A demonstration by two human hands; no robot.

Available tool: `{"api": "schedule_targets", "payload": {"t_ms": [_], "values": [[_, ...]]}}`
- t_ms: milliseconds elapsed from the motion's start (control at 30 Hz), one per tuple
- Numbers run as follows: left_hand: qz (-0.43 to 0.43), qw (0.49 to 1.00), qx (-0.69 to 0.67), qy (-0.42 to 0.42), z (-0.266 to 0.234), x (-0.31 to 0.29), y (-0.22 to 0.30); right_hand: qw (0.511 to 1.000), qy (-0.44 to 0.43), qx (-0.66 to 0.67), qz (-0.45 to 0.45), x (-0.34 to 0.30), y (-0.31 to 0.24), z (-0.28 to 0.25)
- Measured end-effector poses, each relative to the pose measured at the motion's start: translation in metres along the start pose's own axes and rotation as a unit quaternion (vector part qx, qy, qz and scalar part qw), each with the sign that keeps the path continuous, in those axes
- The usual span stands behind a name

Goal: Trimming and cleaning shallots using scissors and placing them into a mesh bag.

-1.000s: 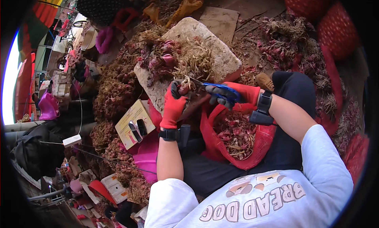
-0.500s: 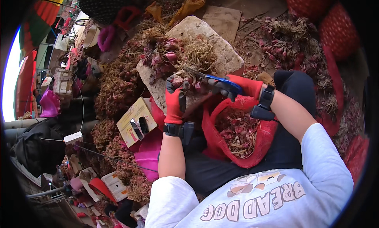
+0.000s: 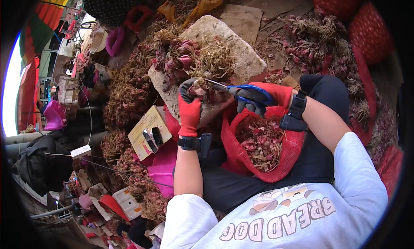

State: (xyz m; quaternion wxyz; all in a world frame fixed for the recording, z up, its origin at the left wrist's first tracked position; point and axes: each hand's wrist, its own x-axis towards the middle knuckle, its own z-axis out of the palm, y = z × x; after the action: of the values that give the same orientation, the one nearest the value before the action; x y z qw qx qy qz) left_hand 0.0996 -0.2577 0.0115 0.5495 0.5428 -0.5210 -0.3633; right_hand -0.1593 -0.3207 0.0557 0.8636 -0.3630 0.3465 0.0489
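Observation:
My left hand (image 3: 189, 107), in a red glove with dark fingers, is closed around a shallot bulb (image 3: 198, 88) with dry stalks. A matching glove covers my right hand (image 3: 258, 93), which grips blue-handled scissors (image 3: 268, 101). Their blade tips reach toward the bulb's stalk; whether they touch it I cannot tell. Just beyond both hands, a pile of dried shallots with straw-like stalks (image 3: 213, 61) lies on a pale slab (image 3: 250, 61). In my lap, below the scissors, sits an open red mesh bag (image 3: 276, 173) holding purple skins and stalk trimmings (image 3: 258, 150).
Heaps of dried shallots (image 3: 123, 93) lie left of the slab, with more (image 3: 315, 48) at the far right. Full red mesh sacks (image 3: 368, 31) stand beyond those. A yellow box (image 3: 148, 124) with a dark object on it sits by my left forearm. Cardboard (image 3: 242, 21) lies behind the slab.
My right hand and the scissors have shifted slightly right, and the blades now point more level. The left hand has turned a little, with the bulb still in its fingers.

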Motion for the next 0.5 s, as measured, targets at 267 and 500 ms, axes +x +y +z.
{"api": "schedule_targets", "payload": {"t_ms": [267, 500], "values": [[-0.067, 0.995, -0.076, -0.011, 0.005, -0.004, 0.0, 0.986, 0.084, -0.026, -0.141, 0.026, 0.008, 0.0], [-0.037, 0.998, -0.059, -0.007, 0.004, -0.004, -0.003, 0.974, 0.091, -0.109, -0.177, 0.042, 0.011, -0.018]]}}
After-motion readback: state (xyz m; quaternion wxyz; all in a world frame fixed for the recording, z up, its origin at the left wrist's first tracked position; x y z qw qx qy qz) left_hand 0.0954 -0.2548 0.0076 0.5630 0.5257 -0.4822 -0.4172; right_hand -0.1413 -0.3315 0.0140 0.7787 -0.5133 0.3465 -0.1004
